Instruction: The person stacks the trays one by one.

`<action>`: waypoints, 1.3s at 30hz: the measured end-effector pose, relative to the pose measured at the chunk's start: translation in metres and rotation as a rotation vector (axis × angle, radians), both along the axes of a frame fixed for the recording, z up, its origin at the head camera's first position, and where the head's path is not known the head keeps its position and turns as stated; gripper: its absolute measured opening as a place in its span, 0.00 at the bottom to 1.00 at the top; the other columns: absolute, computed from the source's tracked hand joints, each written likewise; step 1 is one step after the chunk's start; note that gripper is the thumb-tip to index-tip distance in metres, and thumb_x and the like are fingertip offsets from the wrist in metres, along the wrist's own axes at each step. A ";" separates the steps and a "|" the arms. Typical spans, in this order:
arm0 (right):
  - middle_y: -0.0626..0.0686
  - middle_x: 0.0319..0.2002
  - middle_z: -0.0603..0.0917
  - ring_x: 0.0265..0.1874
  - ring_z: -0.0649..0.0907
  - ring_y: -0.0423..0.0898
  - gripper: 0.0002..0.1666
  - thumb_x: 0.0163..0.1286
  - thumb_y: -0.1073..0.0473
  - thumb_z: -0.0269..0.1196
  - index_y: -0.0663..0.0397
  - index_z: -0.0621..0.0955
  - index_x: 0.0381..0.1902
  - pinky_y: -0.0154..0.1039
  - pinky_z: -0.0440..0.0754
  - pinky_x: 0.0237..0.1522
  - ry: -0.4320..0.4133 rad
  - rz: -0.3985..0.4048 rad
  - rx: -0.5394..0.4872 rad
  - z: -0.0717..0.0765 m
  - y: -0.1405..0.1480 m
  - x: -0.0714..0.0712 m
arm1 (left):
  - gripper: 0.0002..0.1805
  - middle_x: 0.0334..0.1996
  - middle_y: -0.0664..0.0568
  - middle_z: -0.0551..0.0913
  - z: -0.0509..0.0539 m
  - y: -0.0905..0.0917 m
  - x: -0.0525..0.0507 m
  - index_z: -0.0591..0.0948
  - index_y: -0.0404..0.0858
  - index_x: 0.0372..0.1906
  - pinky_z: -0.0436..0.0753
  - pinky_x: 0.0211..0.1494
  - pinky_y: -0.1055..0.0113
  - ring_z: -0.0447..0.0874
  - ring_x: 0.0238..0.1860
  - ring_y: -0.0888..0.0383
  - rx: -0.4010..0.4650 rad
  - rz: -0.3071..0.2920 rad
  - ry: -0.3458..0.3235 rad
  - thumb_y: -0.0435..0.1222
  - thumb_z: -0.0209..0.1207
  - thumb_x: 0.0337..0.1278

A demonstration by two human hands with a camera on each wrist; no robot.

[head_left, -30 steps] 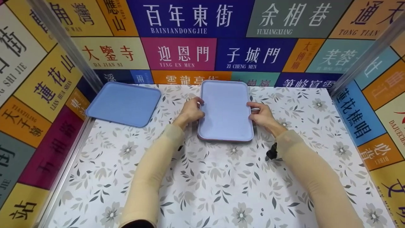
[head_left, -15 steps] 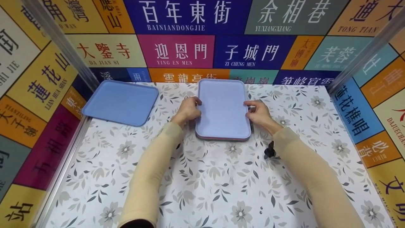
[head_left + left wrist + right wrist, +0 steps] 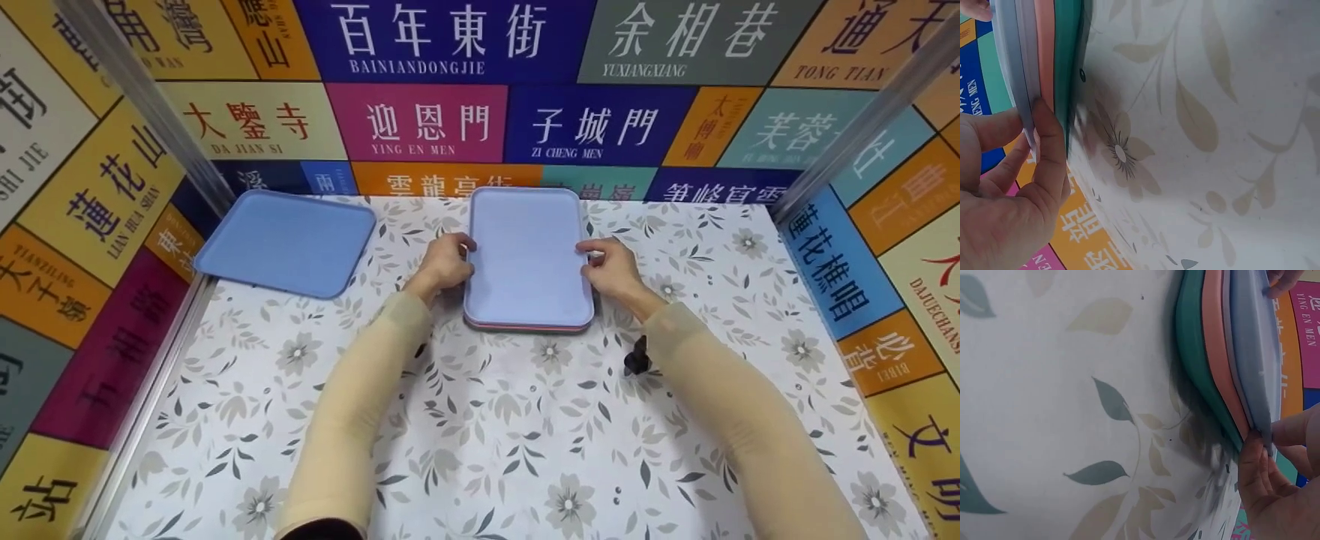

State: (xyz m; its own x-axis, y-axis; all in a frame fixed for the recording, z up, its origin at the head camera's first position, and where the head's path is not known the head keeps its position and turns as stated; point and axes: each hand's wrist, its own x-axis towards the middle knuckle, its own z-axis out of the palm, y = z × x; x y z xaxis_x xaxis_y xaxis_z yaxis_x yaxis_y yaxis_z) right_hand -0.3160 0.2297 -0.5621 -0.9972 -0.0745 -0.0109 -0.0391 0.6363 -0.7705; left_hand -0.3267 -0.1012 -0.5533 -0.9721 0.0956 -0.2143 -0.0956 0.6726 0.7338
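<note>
A pale lavender-blue tray (image 3: pixel 529 255) lies lengthwise on top of a stack, near the back wall. Its left rim is pinched between the thumb and fingers of my left hand (image 3: pixel 444 262). On the opposite rim my right hand (image 3: pixel 613 271) pinches in the same way. From the side, the left wrist view shows a lilac edge, a coral tray (image 3: pixel 1045 50) and a green tray (image 3: pixel 1066 67) layered below it. In the right wrist view, the fingertips of the right hand (image 3: pixel 1280 484) sit at the top tray's rim, touching close to the coral layer.
A darker blue tray (image 3: pixel 292 244) lies apart at the back left, slightly turned, close to the side wall. Sign-printed panels (image 3: pixel 420 120) enclose the floral-covered table (image 3: pixel 480 435) at the back and both sides. A small black object (image 3: pixel 637 356) shows beneath the right wrist.
The coral and green edges now show more at the stack's near side. Both hands keep their hold on the top tray's rims. The head view has shifted slightly.
</note>
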 end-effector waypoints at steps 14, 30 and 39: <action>0.67 0.67 0.85 0.62 0.86 0.66 0.25 0.71 0.63 0.67 0.60 0.88 0.65 0.56 0.83 0.65 0.053 -0.090 0.046 0.023 -0.028 -0.001 | 0.23 0.57 0.38 0.88 0.019 -0.055 0.026 0.83 0.30 0.69 0.87 0.38 0.71 0.87 0.41 0.54 0.133 0.064 0.074 0.29 0.62 0.73; 0.69 0.70 0.84 0.66 0.88 0.66 0.31 0.67 0.66 0.70 0.62 0.86 0.69 0.54 0.88 0.70 0.035 -0.005 -0.169 0.049 -0.129 -0.002 | 0.25 0.62 0.33 0.89 0.044 -0.181 0.060 0.83 0.33 0.71 0.90 0.34 0.75 0.93 0.42 0.47 0.067 0.294 0.122 0.33 0.62 0.72; 0.68 0.80 0.72 0.64 0.87 0.63 0.41 0.68 0.68 0.75 0.60 0.77 0.78 0.44 0.96 0.54 -0.244 -0.010 -0.483 0.051 -0.209 0.002 | 0.32 0.74 0.29 0.80 0.048 -0.242 0.085 0.78 0.33 0.78 0.94 0.63 0.53 0.92 0.58 0.37 -0.005 0.504 0.071 0.37 0.65 0.72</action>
State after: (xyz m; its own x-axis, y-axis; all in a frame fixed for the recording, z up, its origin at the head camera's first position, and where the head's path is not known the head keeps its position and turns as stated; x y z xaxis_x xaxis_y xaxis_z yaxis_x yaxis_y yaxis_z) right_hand -0.3141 0.0212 -0.5113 -0.9707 -0.1193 -0.2086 0.1812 0.2069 -0.9614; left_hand -0.2422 -0.3431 -0.5053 -0.9093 -0.3902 -0.1450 -0.3591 0.5589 0.7475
